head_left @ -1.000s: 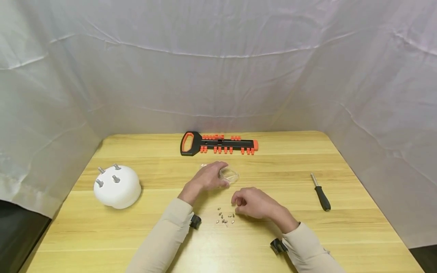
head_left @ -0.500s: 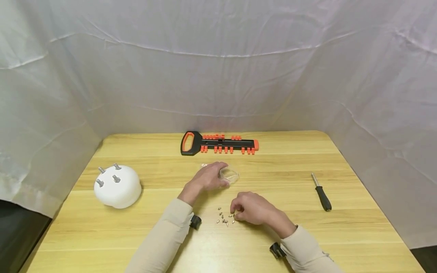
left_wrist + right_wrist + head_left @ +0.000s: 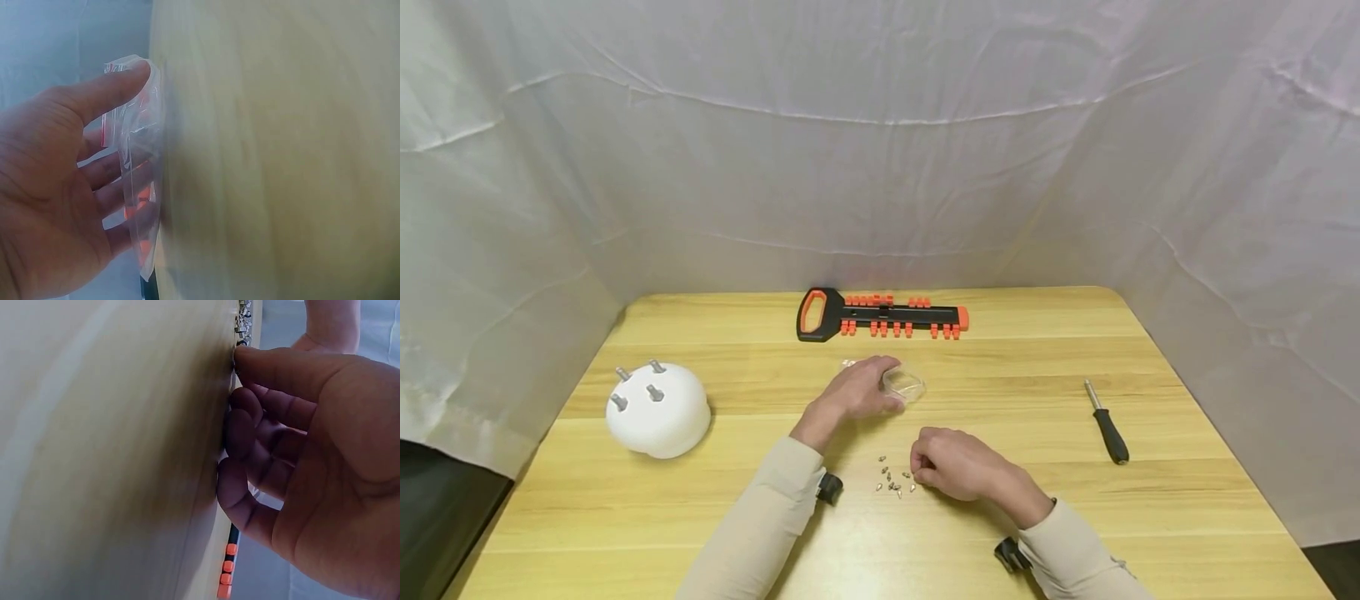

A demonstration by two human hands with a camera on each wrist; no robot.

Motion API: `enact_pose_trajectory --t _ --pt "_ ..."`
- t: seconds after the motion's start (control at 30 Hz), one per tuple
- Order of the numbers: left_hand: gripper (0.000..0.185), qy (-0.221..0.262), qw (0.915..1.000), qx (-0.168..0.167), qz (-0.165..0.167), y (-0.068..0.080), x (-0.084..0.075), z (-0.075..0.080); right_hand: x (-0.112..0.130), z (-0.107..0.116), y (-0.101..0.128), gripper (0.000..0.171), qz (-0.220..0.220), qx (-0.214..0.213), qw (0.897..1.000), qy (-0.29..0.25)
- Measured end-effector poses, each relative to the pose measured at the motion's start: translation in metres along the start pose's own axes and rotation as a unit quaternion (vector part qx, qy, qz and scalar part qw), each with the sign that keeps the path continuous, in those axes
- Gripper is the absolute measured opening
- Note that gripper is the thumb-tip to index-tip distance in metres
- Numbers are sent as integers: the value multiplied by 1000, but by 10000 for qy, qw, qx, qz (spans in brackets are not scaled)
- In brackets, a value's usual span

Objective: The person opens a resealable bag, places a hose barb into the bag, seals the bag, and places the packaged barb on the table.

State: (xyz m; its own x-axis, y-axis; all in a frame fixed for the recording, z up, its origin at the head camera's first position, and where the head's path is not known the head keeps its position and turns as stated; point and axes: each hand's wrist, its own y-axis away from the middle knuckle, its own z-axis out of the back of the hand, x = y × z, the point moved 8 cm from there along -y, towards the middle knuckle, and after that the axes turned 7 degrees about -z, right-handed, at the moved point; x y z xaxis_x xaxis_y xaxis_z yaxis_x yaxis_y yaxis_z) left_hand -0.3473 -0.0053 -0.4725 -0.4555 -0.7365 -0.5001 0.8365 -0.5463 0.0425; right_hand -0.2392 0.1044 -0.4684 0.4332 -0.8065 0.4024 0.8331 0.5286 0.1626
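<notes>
A clear plastic zip bag (image 3: 140, 150) with a red stripe at its mouth is held by my left hand (image 3: 857, 389), the thumb on one side and the fingers behind it. In the head view the bag's mouth gapes toward the right. Closer to me, several small pointed metal pieces (image 3: 891, 485) lie scattered on the table. My right hand (image 3: 958, 465) is just right of them, thumb and forefinger brought together low at the tabletop, pinching one metal piece that the fingertips almost fully hide. Its other fingers are curled in the right wrist view.
A black and orange socket rail (image 3: 898, 317) lies at the back of the wooden table (image 3: 760, 517). A white rounded base (image 3: 662, 421) with several upright metal bolts stands at left. A black-handled screwdriver (image 3: 1108, 435) lies at right. Pale cloth (image 3: 880, 183) hangs behind.
My right hand has come down to the metal pieces, and one at the pile's right edge is no longer visible on the table. The left hand and bag have stayed put.
</notes>
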Motion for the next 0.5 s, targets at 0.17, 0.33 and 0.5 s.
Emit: enact_pose_trajectory --t 0.17,0.33,0.5 --pt "74 72 10000 25 -24 1 0 0 -5 8 -4 10 -103 -256 9994 -185" --pt "75 107 9999 46 -17 1 0 0 -19 24 -13 7 -489 -784 9938 -610" --pt "75 114 9999 75 12 1 1 -1 -36 35 -24 7 -919 -1158 9828 -1109"
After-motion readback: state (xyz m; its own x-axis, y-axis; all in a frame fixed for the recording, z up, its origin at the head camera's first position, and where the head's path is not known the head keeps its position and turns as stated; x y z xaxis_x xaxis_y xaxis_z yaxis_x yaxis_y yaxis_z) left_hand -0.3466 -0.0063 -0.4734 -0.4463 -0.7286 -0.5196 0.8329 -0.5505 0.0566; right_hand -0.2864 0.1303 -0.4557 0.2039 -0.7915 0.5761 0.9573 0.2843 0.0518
